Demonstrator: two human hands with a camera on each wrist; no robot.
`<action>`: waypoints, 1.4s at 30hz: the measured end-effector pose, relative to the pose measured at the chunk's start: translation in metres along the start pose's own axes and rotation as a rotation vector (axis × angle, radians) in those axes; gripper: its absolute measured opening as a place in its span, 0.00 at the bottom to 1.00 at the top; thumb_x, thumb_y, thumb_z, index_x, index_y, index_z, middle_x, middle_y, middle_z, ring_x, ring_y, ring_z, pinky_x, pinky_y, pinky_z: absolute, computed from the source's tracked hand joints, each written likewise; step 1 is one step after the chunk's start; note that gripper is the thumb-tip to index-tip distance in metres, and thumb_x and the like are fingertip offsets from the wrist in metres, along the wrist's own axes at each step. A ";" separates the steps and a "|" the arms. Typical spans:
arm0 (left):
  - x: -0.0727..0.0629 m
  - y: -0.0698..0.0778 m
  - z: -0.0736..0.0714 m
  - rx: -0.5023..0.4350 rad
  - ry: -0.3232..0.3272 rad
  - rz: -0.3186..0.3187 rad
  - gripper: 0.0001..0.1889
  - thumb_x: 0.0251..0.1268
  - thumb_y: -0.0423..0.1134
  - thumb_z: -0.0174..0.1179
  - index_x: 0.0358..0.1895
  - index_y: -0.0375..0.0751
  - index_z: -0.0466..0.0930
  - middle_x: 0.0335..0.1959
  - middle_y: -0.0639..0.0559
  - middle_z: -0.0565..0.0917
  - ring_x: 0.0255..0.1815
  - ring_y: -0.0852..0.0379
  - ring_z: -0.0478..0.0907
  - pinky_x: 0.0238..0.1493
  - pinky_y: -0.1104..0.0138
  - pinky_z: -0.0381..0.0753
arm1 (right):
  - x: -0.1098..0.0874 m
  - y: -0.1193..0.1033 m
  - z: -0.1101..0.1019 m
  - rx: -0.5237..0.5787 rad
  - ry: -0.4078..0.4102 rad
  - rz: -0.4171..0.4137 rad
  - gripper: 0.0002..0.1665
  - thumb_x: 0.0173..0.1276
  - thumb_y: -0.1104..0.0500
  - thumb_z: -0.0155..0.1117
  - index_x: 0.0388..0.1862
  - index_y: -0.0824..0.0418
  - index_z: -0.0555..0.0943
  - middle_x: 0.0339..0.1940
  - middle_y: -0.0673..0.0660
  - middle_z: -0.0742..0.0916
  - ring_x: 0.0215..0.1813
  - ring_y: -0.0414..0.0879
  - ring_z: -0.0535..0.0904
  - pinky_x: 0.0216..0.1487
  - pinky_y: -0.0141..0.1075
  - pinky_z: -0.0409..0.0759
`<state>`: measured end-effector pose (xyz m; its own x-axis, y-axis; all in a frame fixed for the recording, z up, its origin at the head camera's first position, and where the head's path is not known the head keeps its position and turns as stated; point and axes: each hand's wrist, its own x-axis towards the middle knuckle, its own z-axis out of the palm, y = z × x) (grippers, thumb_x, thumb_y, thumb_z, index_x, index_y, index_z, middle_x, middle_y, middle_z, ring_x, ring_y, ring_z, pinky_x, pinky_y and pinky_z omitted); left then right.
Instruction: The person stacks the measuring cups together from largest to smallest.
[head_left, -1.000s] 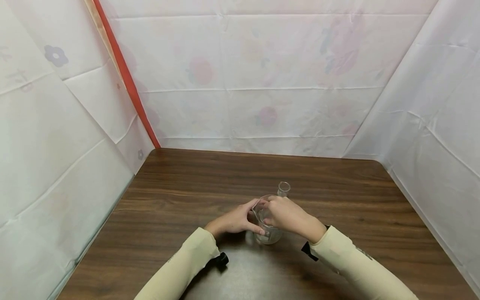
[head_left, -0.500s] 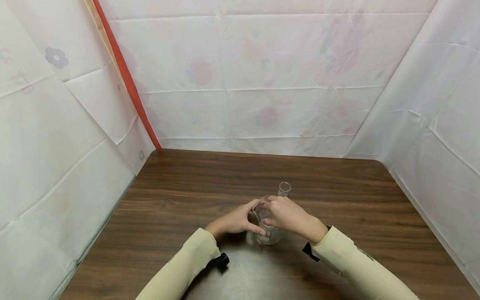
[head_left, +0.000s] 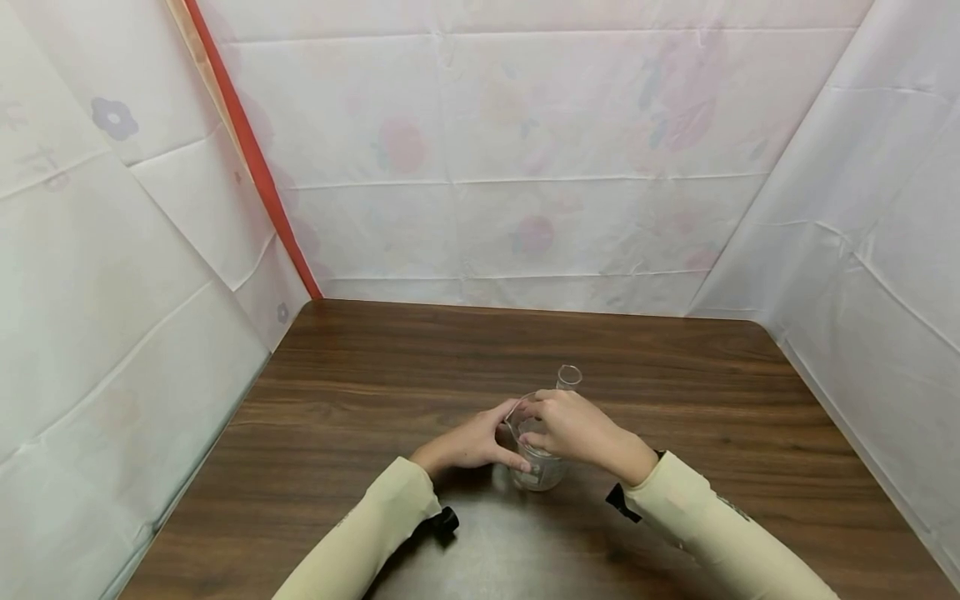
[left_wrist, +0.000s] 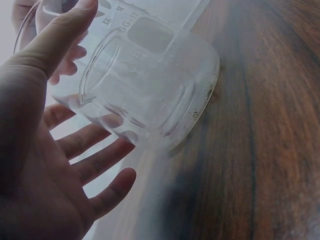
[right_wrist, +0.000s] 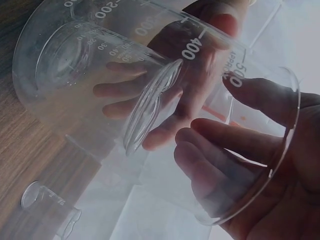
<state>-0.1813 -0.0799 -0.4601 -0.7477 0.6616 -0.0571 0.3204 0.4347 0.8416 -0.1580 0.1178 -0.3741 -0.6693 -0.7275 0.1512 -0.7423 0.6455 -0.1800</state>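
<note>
A large clear glass beaker (head_left: 540, 477), with white markings up to 500, stands on the table. My left hand (head_left: 468, 439) holds it from the left, thumb on the near side and fingers round the far side. Inside it sits a smaller beaker (right_wrist: 107, 65), upright, with its own scale and a lipped rim. My right hand (head_left: 581, 429) reaches into the large beaker's mouth from the right. Its fingers (right_wrist: 240, 142) are loosely bent just above the smaller beaker's rim and appear apart from it, with nothing between them.
Just behind the large beaker stands a third, narrow little glass beaker (head_left: 568, 379). The brown wood-grain table (head_left: 360, 367) is bounded by white patterned curtains (head_left: 480, 150) at the back and sides. A red strip (head_left: 258, 167) runs down the left corner.
My right hand has risen very slightly in the large beaker's mouth. My left hand and the glassware stay in place.
</note>
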 end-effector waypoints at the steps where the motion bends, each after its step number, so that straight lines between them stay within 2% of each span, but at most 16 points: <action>1: 0.000 0.000 0.000 0.004 0.001 0.001 0.48 0.52 0.55 0.72 0.75 0.62 0.54 0.71 0.61 0.69 0.69 0.57 0.68 0.66 0.55 0.70 | 0.000 0.000 0.000 0.000 0.003 0.000 0.16 0.59 0.56 0.72 0.43 0.64 0.86 0.42 0.57 0.87 0.36 0.45 0.85 0.37 0.34 0.83; 7: 0.000 0.000 0.000 0.007 0.006 0.007 0.48 0.51 0.55 0.73 0.74 0.62 0.55 0.70 0.60 0.69 0.68 0.56 0.69 0.65 0.55 0.70 | 0.000 0.000 -0.004 0.011 0.017 0.003 0.15 0.61 0.53 0.72 0.41 0.62 0.87 0.38 0.54 0.87 0.32 0.41 0.82 0.33 0.31 0.80; 19: 0.000 -0.004 0.002 -0.003 0.014 0.010 0.48 0.51 0.56 0.73 0.75 0.64 0.54 0.69 0.63 0.70 0.68 0.61 0.69 0.68 0.57 0.69 | 0.001 0.001 -0.005 0.031 0.043 0.008 0.13 0.62 0.53 0.71 0.40 0.61 0.88 0.32 0.53 0.85 0.25 0.35 0.74 0.27 0.26 0.73; 29: -0.001 -0.001 0.001 0.009 0.007 0.005 0.48 0.51 0.57 0.72 0.75 0.63 0.54 0.69 0.61 0.71 0.67 0.56 0.71 0.65 0.55 0.71 | 0.001 0.002 -0.008 0.035 0.064 0.031 0.14 0.61 0.53 0.72 0.40 0.60 0.88 0.31 0.52 0.85 0.24 0.34 0.72 0.26 0.26 0.72; 42: 0.000 0.000 0.001 -0.005 0.008 0.008 0.51 0.51 0.57 0.72 0.76 0.63 0.49 0.73 0.59 0.67 0.70 0.57 0.68 0.69 0.53 0.68 | 0.002 0.008 -0.012 -0.007 0.100 0.024 0.11 0.60 0.53 0.73 0.35 0.60 0.88 0.26 0.49 0.82 0.25 0.36 0.74 0.27 0.26 0.73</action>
<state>-0.1809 -0.0797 -0.4605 -0.7499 0.6600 -0.0462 0.3232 0.4264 0.8448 -0.1656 0.1240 -0.3632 -0.6869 -0.6848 0.2431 -0.7256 0.6646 -0.1782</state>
